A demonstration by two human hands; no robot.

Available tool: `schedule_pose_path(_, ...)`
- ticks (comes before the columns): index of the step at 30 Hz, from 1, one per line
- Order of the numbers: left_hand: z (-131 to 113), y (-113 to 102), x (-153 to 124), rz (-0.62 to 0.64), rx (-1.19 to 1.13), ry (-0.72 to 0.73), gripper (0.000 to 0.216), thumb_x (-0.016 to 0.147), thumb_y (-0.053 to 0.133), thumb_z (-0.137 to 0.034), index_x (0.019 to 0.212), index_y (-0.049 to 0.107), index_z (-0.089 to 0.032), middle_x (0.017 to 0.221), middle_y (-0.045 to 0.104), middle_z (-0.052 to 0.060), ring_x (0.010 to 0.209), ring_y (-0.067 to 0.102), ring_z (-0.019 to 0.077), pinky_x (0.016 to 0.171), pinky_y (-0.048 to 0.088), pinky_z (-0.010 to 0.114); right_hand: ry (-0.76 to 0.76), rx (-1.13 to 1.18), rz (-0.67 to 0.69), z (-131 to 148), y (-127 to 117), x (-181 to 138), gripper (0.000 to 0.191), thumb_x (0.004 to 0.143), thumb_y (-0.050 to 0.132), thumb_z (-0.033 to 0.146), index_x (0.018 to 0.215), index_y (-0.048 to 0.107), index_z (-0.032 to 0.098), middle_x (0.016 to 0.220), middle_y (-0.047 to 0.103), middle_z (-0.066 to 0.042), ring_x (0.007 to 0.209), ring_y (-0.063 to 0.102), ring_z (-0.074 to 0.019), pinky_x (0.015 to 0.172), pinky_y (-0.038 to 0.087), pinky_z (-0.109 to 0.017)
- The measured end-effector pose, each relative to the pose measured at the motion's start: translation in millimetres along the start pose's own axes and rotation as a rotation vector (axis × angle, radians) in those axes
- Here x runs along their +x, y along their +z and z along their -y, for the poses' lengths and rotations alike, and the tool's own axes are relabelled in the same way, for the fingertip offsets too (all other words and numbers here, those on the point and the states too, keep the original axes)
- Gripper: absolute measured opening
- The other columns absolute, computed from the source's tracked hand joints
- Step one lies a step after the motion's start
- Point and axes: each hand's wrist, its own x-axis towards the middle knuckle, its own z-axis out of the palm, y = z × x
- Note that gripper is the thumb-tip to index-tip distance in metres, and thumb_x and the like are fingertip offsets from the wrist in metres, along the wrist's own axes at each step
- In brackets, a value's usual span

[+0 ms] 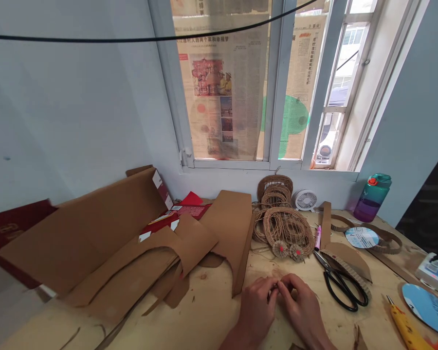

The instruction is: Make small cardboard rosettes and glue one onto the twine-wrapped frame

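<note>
My left hand (257, 307) and my right hand (302, 305) meet low in the middle of the view, above the wooden tabletop (208, 321). Thumbs and fingertips of both are pinched together around something small and dark, mostly hidden, whose kind I cannot make out. Just beyond them lies a cut cardboard piece (233, 218) with a curved edge. Behind the hands sits a pile of coiled brown twisted cord shapes (286, 226), with two round pleated discs with red centres in front. To the right of my right hand are black-handled scissors (345, 287), their blades pointing away.
Cut cardboard sheets (131, 262) and a long folded box (95, 228) fill the left side. At the right are a pink marker (318, 238), a yellow-handled tool (405, 323), blue discs (362, 237), a power strip (434, 272) and a bottle (373, 197). A small fan (305, 200) stands near the wall.
</note>
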Motion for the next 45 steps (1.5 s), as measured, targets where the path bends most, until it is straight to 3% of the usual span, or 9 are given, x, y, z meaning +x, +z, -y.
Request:
schedule_pose_path(11, -1.4, -1.1, -0.3, 0.018, 0.026, 0.006, 0.021, 0.079, 0.054, -0.008, 0.079, 0.069, -0.022, 0.076, 0.074, 0.001, 0.07, 0.067, 0.019, 0.063, 0.047, 0.026, 0.031, 0.045, 0.04, -2.5, 1.8, 0.2, 0.03, 0.086, 0.044, 0.044, 0.072, 0.058, 0.021, 0.069, 0.063, -0.002, 0.066, 0.056, -0.0191, 0.062, 0.042, -0.027)
schedule_pose_path(19, 1.0, 2.7, -1.5, 0.013, -0.012, -0.025, 0.023, 0.078, 0.055, -0.005, 0.082, 0.071, -0.021, 0.078, 0.074, 0.002, 0.073, 0.067, 0.0195, 0.065, 0.048, 0.027, -0.035, 0.017, 0.008, -0.3, -0.4, -0.2, 0.027, 0.084, 0.046, 0.04, 0.071, 0.059, 0.021, 0.07, 0.064, -0.003, 0.069, 0.058, -0.0202, 0.066, 0.043, -0.028)
schedule_pose_path(24, -1.5, -0.5, 0.3, 0.014, -0.004, -0.035, 0.023, 0.079, 0.053, -0.005, 0.083, 0.07, -0.021, 0.08, 0.074, 0.003, 0.075, 0.067, 0.0204, 0.066, 0.048, 0.028, 0.014, 0.072, 0.031, -0.3, 3.2, -0.5, 0.03, 0.085, 0.045, 0.043, 0.07, 0.059, 0.021, 0.065, 0.064, -0.002, 0.061, 0.058, -0.0181, 0.058, 0.043, -0.025)
schedule_pose_path(33, -3.5, -4.5, 0.9, 0.013, -0.029, -0.072, 0.025, 0.079, 0.053, -0.005, 0.088, 0.07, -0.02, 0.083, 0.074, 0.003, 0.077, 0.067, 0.0209, 0.067, 0.049, 0.03, 0.049, 0.036, 0.045, 1.0, 3.4, 0.0, 0.029, 0.085, 0.044, 0.046, 0.08, 0.06, 0.022, 0.072, 0.067, -0.002, 0.064, 0.06, -0.0182, 0.061, 0.044, -0.025)
schedule_pose_path(45, -5.9, -6.6, 2.1, 0.065, -0.027, -0.079, 0.026, 0.078, 0.051, -0.005, 0.087, 0.07, -0.02, 0.086, 0.073, 0.003, 0.08, 0.066, 0.0209, 0.07, 0.049, 0.03, 0.061, -0.005, 0.047, -0.6, 3.4, -0.2, 0.028, 0.086, 0.044, 0.044, 0.073, 0.056, 0.022, 0.067, 0.065, 0.0, 0.06, 0.058, -0.0172, 0.058, 0.042, -0.025)
